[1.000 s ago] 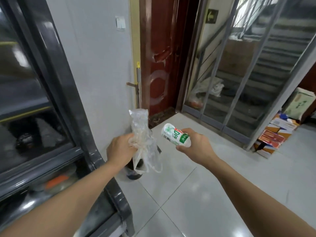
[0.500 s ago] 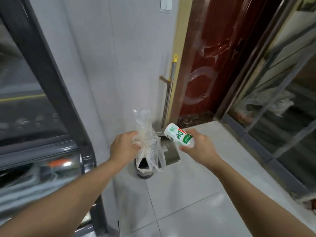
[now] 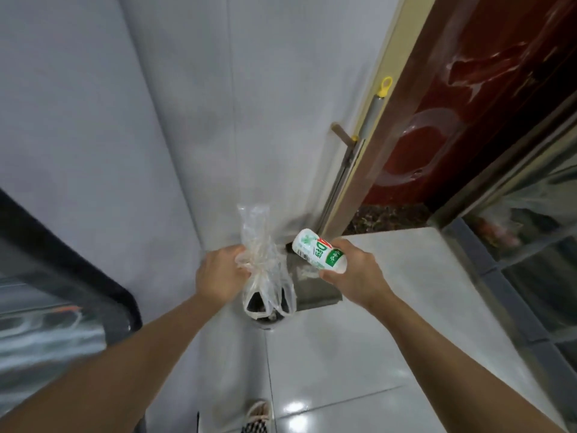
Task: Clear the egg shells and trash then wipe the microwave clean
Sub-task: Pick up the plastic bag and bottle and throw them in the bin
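Listing, largest first: grey wall (image 3: 187, 120) beyond both hands; red door (image 3: 468, 120) up-right of right hand; tiled floor (image 3: 359, 354) beneath forearms. Small bin (image 3: 268, 321) below left hand, mostly hidden behind bag. Left hand (image 3: 218, 273) fisted round gathered neck of clear plastic bag (image 3: 265, 276), bag hanging. Right hand (image 3: 356, 276) wrapped round tilted white-green bottle (image 3: 318, 253), just beside bag. Hands apart. Checkered shoe (image 3: 257, 417) near bottom edge.

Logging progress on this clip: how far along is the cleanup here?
Done: trash looks collected, the left hand gripping a clear bag and the right hand a white bottle. In hand: both held above the bin by the wall, nothing dropped yet. Left: binning them and wiping the microwave, which isn't in view.
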The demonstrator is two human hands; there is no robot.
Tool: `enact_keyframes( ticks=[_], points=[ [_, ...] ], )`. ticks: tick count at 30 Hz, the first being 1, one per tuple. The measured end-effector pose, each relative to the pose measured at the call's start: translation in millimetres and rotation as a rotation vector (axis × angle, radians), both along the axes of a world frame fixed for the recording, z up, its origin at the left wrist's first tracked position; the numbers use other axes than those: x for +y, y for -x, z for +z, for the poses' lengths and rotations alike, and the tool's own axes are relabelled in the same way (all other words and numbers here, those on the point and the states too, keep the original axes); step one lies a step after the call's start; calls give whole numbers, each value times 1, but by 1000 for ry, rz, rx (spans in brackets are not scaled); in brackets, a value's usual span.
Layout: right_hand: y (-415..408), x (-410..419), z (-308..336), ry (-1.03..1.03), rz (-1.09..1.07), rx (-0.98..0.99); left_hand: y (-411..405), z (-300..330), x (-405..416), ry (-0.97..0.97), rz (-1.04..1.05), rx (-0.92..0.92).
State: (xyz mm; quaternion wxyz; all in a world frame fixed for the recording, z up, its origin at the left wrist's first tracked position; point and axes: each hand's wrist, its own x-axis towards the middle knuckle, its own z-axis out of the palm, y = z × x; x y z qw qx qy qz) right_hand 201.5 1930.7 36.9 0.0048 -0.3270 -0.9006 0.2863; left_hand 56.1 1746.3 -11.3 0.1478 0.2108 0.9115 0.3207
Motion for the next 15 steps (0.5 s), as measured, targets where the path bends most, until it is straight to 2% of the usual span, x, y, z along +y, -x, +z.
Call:
enact_keyframes(
  ticks=[6,10,15],
  points=[
    [49,40,-43,76,52,-64,27,-38,30,40,29,-91],
    [79,69,-74,99,123,-102,39,-67,49,62,129,-176],
    [111,108,-124,165,200,-129,42,-107,83,163,225,-189]
  ],
)
